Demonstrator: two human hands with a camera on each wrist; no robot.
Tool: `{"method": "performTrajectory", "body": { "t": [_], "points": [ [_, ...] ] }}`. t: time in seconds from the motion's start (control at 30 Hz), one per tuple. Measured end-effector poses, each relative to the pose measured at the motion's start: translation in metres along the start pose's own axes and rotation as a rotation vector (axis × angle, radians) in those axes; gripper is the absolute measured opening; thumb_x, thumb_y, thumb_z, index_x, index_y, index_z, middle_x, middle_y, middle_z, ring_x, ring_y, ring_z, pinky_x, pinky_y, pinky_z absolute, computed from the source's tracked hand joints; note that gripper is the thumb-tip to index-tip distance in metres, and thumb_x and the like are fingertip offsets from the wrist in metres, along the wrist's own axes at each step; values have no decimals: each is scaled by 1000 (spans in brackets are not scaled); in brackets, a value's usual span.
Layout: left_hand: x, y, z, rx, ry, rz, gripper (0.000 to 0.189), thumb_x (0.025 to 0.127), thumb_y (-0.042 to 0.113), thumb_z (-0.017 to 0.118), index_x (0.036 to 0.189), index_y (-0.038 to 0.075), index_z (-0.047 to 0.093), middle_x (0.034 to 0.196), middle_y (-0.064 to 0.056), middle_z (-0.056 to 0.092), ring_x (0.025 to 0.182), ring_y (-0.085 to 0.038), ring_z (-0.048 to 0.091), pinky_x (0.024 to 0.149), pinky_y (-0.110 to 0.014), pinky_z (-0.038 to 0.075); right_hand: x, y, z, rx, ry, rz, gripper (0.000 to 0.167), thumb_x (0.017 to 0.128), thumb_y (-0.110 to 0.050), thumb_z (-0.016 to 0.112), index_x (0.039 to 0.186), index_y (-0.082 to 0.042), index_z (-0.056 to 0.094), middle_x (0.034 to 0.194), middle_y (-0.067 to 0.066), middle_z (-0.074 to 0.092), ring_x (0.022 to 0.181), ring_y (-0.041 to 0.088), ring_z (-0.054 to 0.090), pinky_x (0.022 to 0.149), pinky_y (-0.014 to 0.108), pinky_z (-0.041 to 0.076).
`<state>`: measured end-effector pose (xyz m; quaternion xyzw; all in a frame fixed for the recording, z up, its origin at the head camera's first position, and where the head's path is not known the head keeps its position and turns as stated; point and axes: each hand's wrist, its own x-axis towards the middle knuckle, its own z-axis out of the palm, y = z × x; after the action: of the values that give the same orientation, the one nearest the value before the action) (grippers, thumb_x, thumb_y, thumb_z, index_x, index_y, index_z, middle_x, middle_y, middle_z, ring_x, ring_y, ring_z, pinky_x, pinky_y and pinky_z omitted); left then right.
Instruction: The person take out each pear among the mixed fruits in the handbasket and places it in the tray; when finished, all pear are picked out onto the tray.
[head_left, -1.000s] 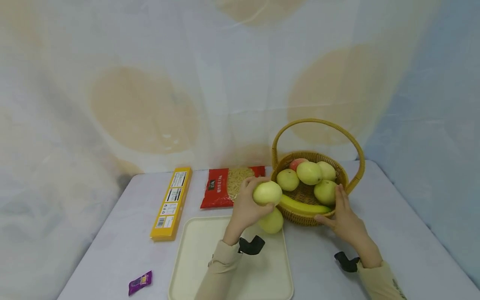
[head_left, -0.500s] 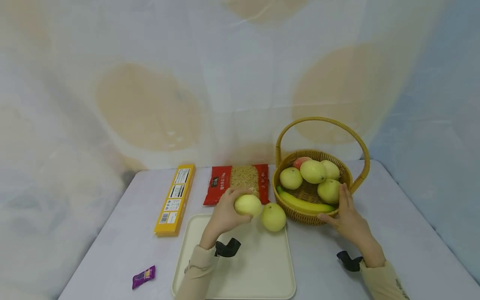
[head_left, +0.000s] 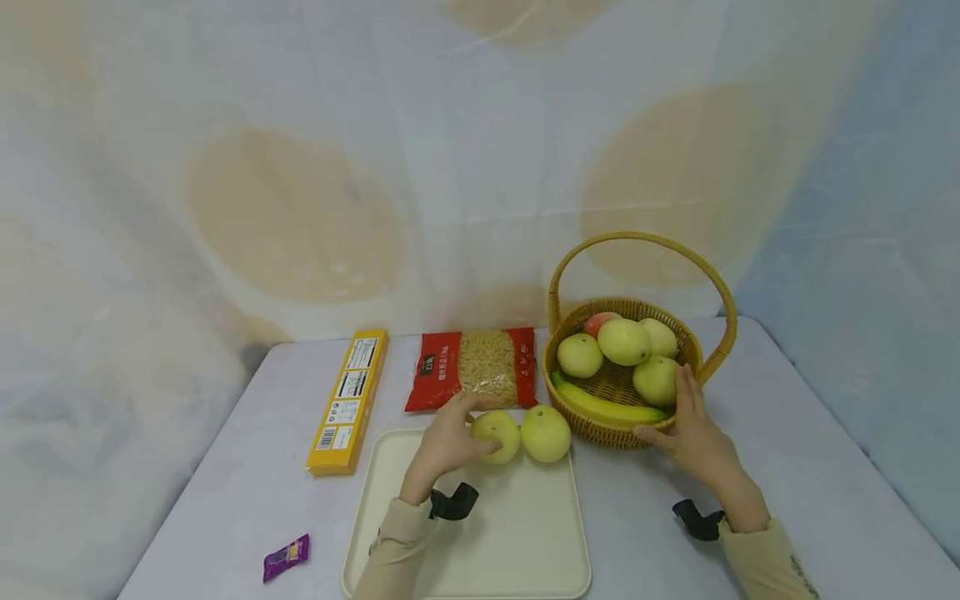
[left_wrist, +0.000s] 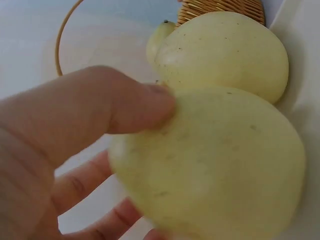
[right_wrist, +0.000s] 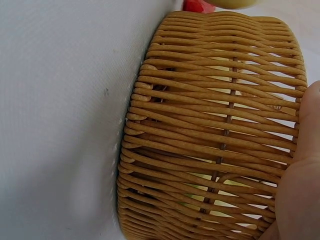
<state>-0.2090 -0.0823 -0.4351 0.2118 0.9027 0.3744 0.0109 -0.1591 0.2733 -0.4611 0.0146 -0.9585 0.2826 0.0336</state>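
In the head view my left hand (head_left: 450, 442) holds a round yellow-green fruit (head_left: 501, 438) low over the far edge of the cream tray (head_left: 517, 542). The left wrist view has the thumb on top of this fruit (left_wrist: 215, 165) and the fingers behind it. A second such fruit (head_left: 546, 433) sits right beside it, at the tray's far right corner. My right hand (head_left: 701, 446) rests against the wicker basket (head_left: 600, 435), fingers straight along the right rim and thumb spread to the front. In the right wrist view the thumb (right_wrist: 305, 150) lies against the woven wall (right_wrist: 210, 125).
Inside the basket are several yellow-green fruits (head_left: 624, 342), a red fruit (head_left: 600, 322) and a banana (head_left: 607, 410); its tall handle (head_left: 637, 236) arches above. A red pasta bag (head_left: 476, 367) lies behind the tray. Leftward are a yellow box (head_left: 347, 404) and a purple packet (head_left: 286, 557).
My left hand has carried its fruit left, away from the basket, and lowered it beside the other fruit at the tray's far edge. My right hand has stayed at the basket rim.
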Motion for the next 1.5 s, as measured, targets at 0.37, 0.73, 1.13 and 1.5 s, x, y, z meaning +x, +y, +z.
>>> {"method": "performTrajectory", "body": {
  "t": [0.37, 0.73, 1.13, 1.5],
  "points": [
    [2, 2, -3, -11, 38, 8, 56, 75, 17, 81, 127, 10, 61, 118, -13, 61, 100, -29, 60, 78, -38, 51, 1, 0, 0, 4, -10, 8, 115, 89, -59, 58, 150, 2, -18, 158, 27, -16, 112, 62, 48, 45, 30, 40],
    [26, 30, -4, -174, 137, 107, 54, 79, 18, 80, 128, 17, 60, 116, -11, 63, 98, -34, 64, 78, -39, 55, 1, 0, 0, 13, -10, 10, 115, 88, -58, 58, 150, 1, -19, 158, 27, -16, 109, 62, 49, 45, 30, 40],
    [71, 74, 12, -293, 156, 168, 54, 81, 19, 78, 131, 20, 58, 127, -6, 56, 109, -21, 52, 86, -37, 49, 1, 2, 0, 20, -1, 4, 115, 88, -58, 58, 151, 0, -19, 159, 26, -15, 103, 58, 54, 45, 29, 39],
    [113, 94, 44, -394, 35, 146, 54, 83, 16, 76, 134, 16, 56, 134, -11, 52, 121, -28, 49, 103, -48, 42, 0, 1, -1, 24, -6, 7, 115, 89, -57, 59, 151, -1, -20, 158, 28, -13, 111, 63, 47, 49, 33, 44]
  ]
}}
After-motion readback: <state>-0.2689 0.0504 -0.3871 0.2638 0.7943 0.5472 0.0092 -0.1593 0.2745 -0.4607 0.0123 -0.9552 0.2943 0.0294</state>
